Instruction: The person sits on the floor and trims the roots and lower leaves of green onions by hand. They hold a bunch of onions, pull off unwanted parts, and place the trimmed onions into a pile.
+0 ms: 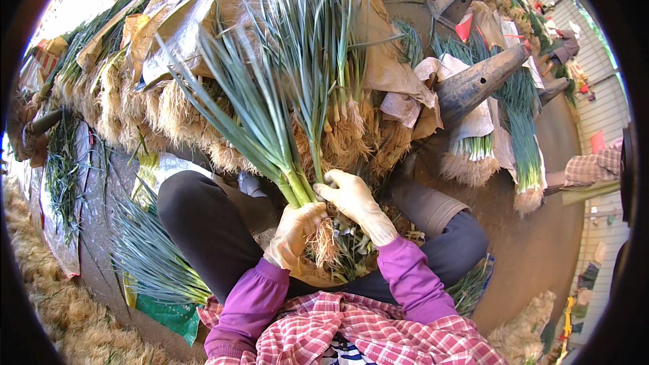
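Observation:
My left hand (299,230), in a pale glove, grips the lower stalks of some green onions (294,177) between my knees. Their leaves fan up and to the left, and their stringy roots (323,243) hang below the fist. My gloved right hand (353,200) is beside the same stalks, thumb and forefinger brought near each other at a thin green stem. Whether its fingertips hold that stem, I cannot tell. Just beyond, more green onions (350,86) lie with roots towards me on a heap covered with tan sheeting (203,25).
Trimmed leaves (355,248) litter the ground between my legs. At the left lies a bunch of green onions (152,253) beside a green bag (170,314). Wrapped bunches (471,157) and a metal post (479,81) stand or lie at the right. Another person's arm (590,168) reaches in there.

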The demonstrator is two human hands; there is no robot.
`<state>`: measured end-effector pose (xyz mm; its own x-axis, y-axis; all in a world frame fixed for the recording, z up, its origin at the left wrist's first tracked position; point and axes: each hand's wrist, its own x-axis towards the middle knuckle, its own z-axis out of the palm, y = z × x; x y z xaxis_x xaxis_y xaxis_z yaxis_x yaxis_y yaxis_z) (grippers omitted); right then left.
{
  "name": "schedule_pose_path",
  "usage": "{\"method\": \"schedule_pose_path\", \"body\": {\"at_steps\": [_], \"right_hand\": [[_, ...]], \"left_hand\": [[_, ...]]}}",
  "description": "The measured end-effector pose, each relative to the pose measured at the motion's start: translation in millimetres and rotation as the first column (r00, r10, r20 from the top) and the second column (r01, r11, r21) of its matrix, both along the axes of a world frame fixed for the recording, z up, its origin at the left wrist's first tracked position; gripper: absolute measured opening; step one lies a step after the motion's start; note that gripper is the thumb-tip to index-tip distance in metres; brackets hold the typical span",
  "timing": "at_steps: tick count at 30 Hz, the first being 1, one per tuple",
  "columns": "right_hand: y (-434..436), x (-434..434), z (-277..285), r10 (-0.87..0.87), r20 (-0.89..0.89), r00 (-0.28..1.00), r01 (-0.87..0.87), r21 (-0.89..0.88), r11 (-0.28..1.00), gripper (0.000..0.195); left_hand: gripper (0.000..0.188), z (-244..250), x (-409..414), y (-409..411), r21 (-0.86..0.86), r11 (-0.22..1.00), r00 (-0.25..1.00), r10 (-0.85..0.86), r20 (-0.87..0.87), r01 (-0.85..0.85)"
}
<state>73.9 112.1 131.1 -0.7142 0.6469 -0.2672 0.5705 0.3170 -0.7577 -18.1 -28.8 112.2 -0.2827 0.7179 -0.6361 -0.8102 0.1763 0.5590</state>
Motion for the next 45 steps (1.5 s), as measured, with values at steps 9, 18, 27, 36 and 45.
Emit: {"method": "schedule_pose_path", "body": {"at_steps": [9, 18, 27, 36, 45], "right_hand": [[6.9, 7.3, -0.9, 0.321, -0.166, 0.932, -0.199, 0.507, 0.839, 0.038], [-34.6, 68.9, 38.0, -0.159, -0.249, 0.955, 0.068, -0.341, 0.938, 0.023], [-1.0, 30.2, -6.4, 0.006, -0.473, 0.881, -0.083, -0.142, 0.986, 0.026], [-27.6, -5.1, -5.0, -0.059, -0.273, 0.96, 0.104, 0.156, 0.982, 0.028], [21.7, -40.7, -30.2, -0.458, -0.488, 0.743, 0.09, -0.605, 0.791, 0.05]], "left_hand": [[0.018, 4.0, -6.3, -3.8, -0.043, 0.998, 0.996, -0.044, -0.08, 0.041], [0.027, -4.4, -0.9, -0.2, 0.091, 0.99, 0.993, 0.1, 0.057, -0.105], [0.025, 19.2, 3.1, -7.0, 0.206, 0.973, 0.959, 0.044, 0.282, -0.105], [0.02, -3.8, -4.6, -14.8, 0.104, 0.993, 0.997, 0.059, 0.05, -0.064], [0.03, 11.5, -1.2, -7.1, 0.238, 0.971, 0.973, -0.019, 0.229, -0.037]]}}
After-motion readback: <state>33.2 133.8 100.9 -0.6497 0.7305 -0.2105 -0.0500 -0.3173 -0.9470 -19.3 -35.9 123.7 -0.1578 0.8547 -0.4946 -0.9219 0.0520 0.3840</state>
